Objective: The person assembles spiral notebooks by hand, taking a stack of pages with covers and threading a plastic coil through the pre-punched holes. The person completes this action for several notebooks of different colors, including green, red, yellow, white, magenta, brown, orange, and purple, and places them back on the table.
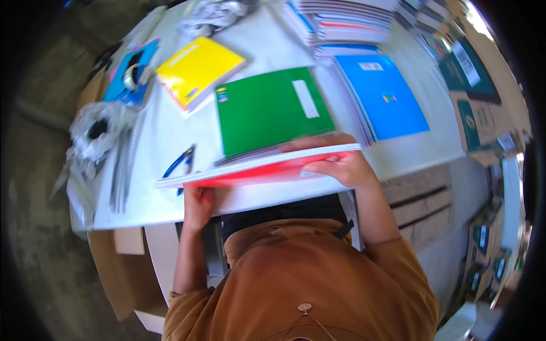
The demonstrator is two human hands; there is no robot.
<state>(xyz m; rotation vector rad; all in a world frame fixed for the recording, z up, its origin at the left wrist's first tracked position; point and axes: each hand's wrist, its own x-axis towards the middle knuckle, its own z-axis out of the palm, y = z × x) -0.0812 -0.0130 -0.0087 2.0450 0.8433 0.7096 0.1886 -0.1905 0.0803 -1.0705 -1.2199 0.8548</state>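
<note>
Between my two hands I hold a red notebook (259, 173), tilted so that its white page edge faces up; motion blurs it. My left hand (199, 206) grips its left end from below, the fingers partly hidden. At the other end my right hand (346, 166) is closed on it, thumb on the red cover and fingers behind. Just beyond it lies a green spiral notebook (264, 111). Pliers with blue handles (177, 163) rest on the table to the left, partly covered by the red notebook.
A blue spiral notebook (384, 96) lies to the right and a yellow notebook (199, 71) to the far left. Notebook stacks (350, 20) stand at the back. Loose spiral wires (120, 170), crumpled plastic (94, 133) and a tape roll (131, 77) are leftward. Cardboard boxes (483, 116) border the right.
</note>
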